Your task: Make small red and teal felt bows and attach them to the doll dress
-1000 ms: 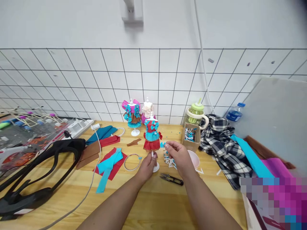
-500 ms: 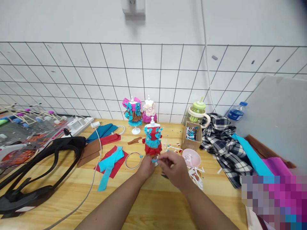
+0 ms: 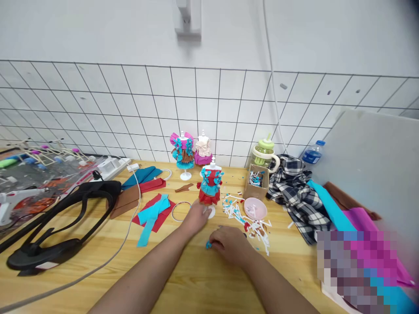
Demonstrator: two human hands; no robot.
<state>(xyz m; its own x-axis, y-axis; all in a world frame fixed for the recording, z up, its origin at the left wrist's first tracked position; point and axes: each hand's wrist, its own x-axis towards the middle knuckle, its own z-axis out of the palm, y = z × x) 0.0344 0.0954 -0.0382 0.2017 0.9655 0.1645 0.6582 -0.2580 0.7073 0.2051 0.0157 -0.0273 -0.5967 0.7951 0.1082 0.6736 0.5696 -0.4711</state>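
Observation:
A small white dress form in a red and blue crepe-paper dress stands upright at the middle of the table. My left hand is at its round white base, fingers closed on the base's left edge. Nearer to me, my right hand is closed low over the tabletop, with a small blue paper piece at its fingertips. Two more dressed forms, one pink, blue and brown, one cream and magenta, stand behind by the wall.
Right of the dress form lie white paper scraps, a pink dish, a cardboard box, a green-lidded jug and plaid cloth. Leftward are crepe strips, a metal ring, a cable and a black headset frame.
My right hand has moved away from the dress form toward me, down to the tabletop. The white base now shows beside my left hand, which stays low by the form.

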